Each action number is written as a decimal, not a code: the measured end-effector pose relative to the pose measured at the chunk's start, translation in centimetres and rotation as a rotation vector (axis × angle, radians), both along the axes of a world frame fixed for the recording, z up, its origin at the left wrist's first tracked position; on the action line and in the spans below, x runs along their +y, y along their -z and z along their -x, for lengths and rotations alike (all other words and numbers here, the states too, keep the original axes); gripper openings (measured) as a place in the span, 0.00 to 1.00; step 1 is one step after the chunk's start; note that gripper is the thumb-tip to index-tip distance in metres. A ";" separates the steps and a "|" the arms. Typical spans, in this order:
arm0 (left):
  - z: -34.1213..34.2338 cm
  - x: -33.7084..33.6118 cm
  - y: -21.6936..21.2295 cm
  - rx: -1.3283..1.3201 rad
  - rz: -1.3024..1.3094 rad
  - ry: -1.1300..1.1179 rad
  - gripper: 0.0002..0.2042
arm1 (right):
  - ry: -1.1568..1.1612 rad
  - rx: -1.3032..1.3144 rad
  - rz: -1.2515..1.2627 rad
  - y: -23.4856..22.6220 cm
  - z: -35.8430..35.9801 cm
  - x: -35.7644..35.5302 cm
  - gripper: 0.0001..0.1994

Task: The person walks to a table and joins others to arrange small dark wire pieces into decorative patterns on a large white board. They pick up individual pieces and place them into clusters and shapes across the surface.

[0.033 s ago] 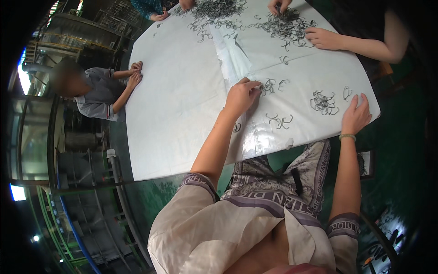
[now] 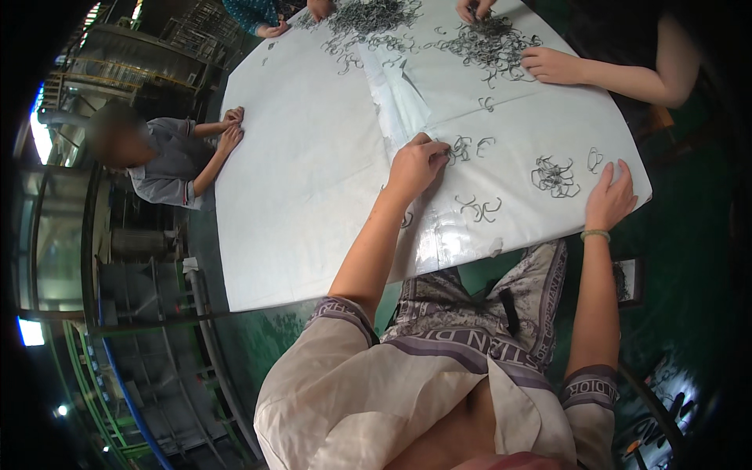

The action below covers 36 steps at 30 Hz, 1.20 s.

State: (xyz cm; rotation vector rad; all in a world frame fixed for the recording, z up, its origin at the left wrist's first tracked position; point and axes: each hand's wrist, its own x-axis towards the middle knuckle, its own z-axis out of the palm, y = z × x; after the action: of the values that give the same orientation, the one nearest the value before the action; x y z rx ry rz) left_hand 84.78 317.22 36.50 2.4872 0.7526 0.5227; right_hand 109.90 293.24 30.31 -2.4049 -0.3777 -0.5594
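My left hand (image 2: 417, 166) reaches over the white-covered table (image 2: 305, 196), its thumb and fingers pinched at the edge of a small cluster of dark, thin C-shaped pieces (image 2: 460, 149). A piece seems to be between the fingertips, though they partly hide it. Close to the right edge of the table, my right hand (image 2: 612, 200) lies with its fingers stretched out, holding nothing. Just beyond its fingertips are a couple of loose curved pieces (image 2: 594, 160). A denser small heap (image 2: 554, 177) sits to its left. Several more pieces (image 2: 478, 207) lie scattered between my hands, nearer to me.
Large heaps of the same pieces (image 2: 489, 43) (image 2: 376, 16) cover the far side, where co-workers' hands (image 2: 552, 65) work. At the left edge another person (image 2: 176, 149) rests both hands on the table. A wrinkled, torn strip (image 2: 395, 90) of covering runs down the middle.
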 end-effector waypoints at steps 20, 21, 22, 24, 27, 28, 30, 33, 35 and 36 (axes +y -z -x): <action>2.4 -3.2 0.2 0.099 0.112 -0.062 0.05 | 0.011 -0.018 -0.010 -0.5 0.3 0.2 0.19; 2.5 -3.2 0.4 0.098 0.062 -0.034 0.06 | 0.007 -0.022 -0.012 -0.5 0.3 0.1 0.19; 2.5 -3.1 0.7 0.097 0.012 -0.007 0.06 | 0.007 -0.022 -0.009 -0.5 0.3 0.1 0.19; 2.5 -3.2 0.7 0.068 -0.018 0.049 0.07 | 0.011 -0.021 -0.004 -0.4 0.2 0.1 0.19; 2.5 -4.0 -0.3 -0.020 0.110 0.112 0.06 | 0.005 -0.023 -0.008 -0.2 0.2 0.1 0.19; 2.4 -4.4 -0.8 -0.051 0.197 0.117 0.05 | 0.005 -0.027 -0.013 -0.2 0.2 0.0 0.18; 2.2 -4.3 -0.6 -0.071 0.130 0.111 0.05 | 0.003 -0.038 -0.023 -0.5 0.3 0.1 0.18; 1.9 -3.7 0.6 0.011 -0.235 0.094 0.03 | 0.007 -0.025 -0.012 -0.3 0.2 0.0 0.18; 1.6 -4.0 0.7 0.129 -0.353 0.106 0.03 | 0.010 -0.028 -0.009 -0.4 0.2 0.1 0.18; 1.4 -4.2 0.6 0.211 -0.394 0.106 0.03 | 0.009 -0.028 -0.009 -0.4 0.2 0.1 0.18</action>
State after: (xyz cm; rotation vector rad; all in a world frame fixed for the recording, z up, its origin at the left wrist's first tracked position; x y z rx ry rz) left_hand 83.34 313.06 35.87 2.9666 0.6383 0.4044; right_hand 109.68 293.37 30.69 -2.3935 -0.3762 -0.5983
